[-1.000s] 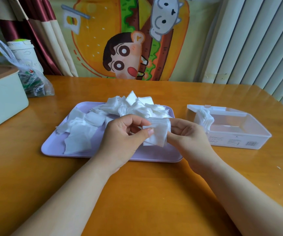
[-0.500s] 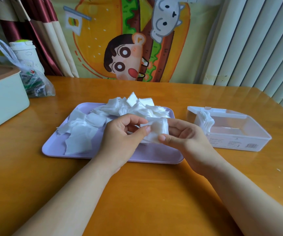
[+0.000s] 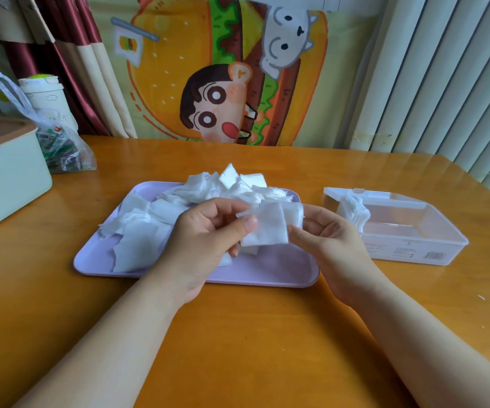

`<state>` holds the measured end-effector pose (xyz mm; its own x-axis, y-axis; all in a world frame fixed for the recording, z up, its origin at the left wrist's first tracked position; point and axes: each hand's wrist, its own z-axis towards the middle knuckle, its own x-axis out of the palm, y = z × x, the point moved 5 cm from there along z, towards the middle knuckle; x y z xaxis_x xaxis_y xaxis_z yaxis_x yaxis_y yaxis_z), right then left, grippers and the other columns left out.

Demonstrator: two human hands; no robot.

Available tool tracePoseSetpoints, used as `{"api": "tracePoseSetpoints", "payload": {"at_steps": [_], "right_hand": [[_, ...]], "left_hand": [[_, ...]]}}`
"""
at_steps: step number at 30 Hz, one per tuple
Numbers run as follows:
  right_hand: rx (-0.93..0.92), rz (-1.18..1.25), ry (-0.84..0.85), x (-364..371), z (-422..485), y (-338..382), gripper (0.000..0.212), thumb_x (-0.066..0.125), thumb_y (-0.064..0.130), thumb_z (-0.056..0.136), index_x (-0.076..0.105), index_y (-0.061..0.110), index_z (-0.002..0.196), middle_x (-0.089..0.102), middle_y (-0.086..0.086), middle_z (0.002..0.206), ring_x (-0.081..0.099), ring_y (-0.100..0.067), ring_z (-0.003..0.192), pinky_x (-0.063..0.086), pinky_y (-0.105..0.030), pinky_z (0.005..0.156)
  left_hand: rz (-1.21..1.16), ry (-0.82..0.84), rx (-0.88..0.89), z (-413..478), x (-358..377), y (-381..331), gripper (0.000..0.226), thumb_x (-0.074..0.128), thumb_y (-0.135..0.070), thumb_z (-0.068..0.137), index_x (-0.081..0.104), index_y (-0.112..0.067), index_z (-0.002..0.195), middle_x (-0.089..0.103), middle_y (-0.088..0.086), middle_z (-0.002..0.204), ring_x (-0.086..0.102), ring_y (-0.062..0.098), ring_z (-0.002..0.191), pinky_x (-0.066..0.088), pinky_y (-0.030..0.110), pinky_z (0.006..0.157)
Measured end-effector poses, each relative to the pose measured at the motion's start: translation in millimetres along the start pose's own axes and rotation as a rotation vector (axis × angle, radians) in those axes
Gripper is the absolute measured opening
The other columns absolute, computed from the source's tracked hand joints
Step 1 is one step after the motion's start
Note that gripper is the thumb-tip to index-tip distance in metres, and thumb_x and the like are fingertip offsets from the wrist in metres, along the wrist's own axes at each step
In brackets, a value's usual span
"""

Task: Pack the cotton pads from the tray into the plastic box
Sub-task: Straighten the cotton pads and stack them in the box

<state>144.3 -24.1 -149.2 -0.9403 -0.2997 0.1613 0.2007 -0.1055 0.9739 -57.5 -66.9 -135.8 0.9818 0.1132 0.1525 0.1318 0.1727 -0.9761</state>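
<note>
Head view: fingers of the left hand [image 3: 205, 240] and right hand [image 3: 330, 244] pinch a small stack of white square cotton pads [image 3: 270, 228] over the lilac tray [image 3: 267, 273], heaped with more. At its 3 o'clock, the clear plastic box [image 3: 414, 247] holds a few at its 9 o'clock end

White square cotton pads [image 3: 229, 187] lie in a loose, jumbled heap across the far and left parts of the lilac tray [image 3: 267, 269], which sits flat on the desk [image 3: 237, 348]. A small stack [image 3: 270, 228] of pads is pinched above the tray between the left grip [image 3: 205, 240] and right grip [image 3: 329, 245]. The clear plastic box [image 3: 414, 245] stands open just right of the tray, with a few packed pads [image 3: 355, 213] upright at its left end.
</note>
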Motion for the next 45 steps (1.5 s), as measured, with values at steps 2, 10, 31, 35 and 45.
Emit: {"api": "tracePoseSetpoints", "payload": {"at_steps": [2, 10, 31, 35, 45], "right_hand": [[-0.006, -0.002, 0.02, 2.8, -1.3, 2.0, 0.033, 0.069, -0.003, 0.096, 0.069, 0.003, 0.129, 0.079, -0.014, 0.119, 0.075, -0.029, 0.115, 0.059, -0.038, 0.102], [-0.01, -0.025, 0.099, 9.5, -3.0, 2.7, 0.035, 0.068, -0.008, 0.095, 0.068, 0.002, 0.129, 0.078, -0.013, 0.123, 0.074, -0.027, 0.119, 0.059, -0.034, 0.101], [-0.124, -0.51, 0.158, 4.6, -2.4, 2.5, 0.035, 0.08, -0.005, 0.087, 0.069, 0.02, 0.11, 0.077, 0.001, 0.109, 0.072, -0.017, 0.109, 0.056, -0.034, 0.097], [-0.207, -0.773, 0.132, 12.6, -8.8, 1.4, 0.065, 0.067, -0.002, 0.091, 0.053, 0.03, 0.146, 0.064, 0.014, 0.135, 0.059, -0.003, 0.129, 0.044, -0.019, 0.108], [-0.254, -1.301, 0.268, 30.0, -14.4, -21.5, 0.08, 0.026, 0.025, 0.086, 0.027, 0.015, 0.165, 0.045, -0.003, 0.146, 0.036, -0.028, 0.14, 0.016, -0.041, 0.124]], "left_hand": [[0.066, 0.034, -0.005, -2.8, 6.5, 2.2, 0.017, 0.083, -0.011, 0.083, 0.075, -0.015, 0.098, 0.069, 0.004, 0.078, 0.058, 0.014, 0.062, 0.051, 0.024, 0.061], [0.092, -0.035, 0.016, -3.0, 6.1, 4.8, 0.012, 0.082, -0.008, 0.087, 0.074, -0.013, 0.096, 0.075, 0.0, 0.086, 0.065, 0.004, 0.073, 0.05, 0.014, 0.062], [0.617, 0.166, 0.11, -1.0, 11.1, 18.4, 0.023, 0.089, -0.029, 0.078, 0.074, -0.033, 0.095, 0.06, -0.008, 0.068, 0.048, 0.004, 0.061, 0.044, 0.027, 0.062], [0.733, 0.138, 0.102, -0.4, 9.9, 24.8, 0.022, 0.086, -0.036, 0.077, 0.065, -0.03, 0.079, 0.051, -0.01, 0.058, 0.043, 0.01, 0.054, 0.044, 0.04, 0.058], [0.841, 0.136, 0.079, -0.3, 13.9, 28.0, 0.03, 0.073, -0.039, 0.079, 0.059, -0.045, 0.105, 0.063, -0.021, 0.066, 0.06, 0.003, 0.065, 0.056, 0.038, 0.067]]}}
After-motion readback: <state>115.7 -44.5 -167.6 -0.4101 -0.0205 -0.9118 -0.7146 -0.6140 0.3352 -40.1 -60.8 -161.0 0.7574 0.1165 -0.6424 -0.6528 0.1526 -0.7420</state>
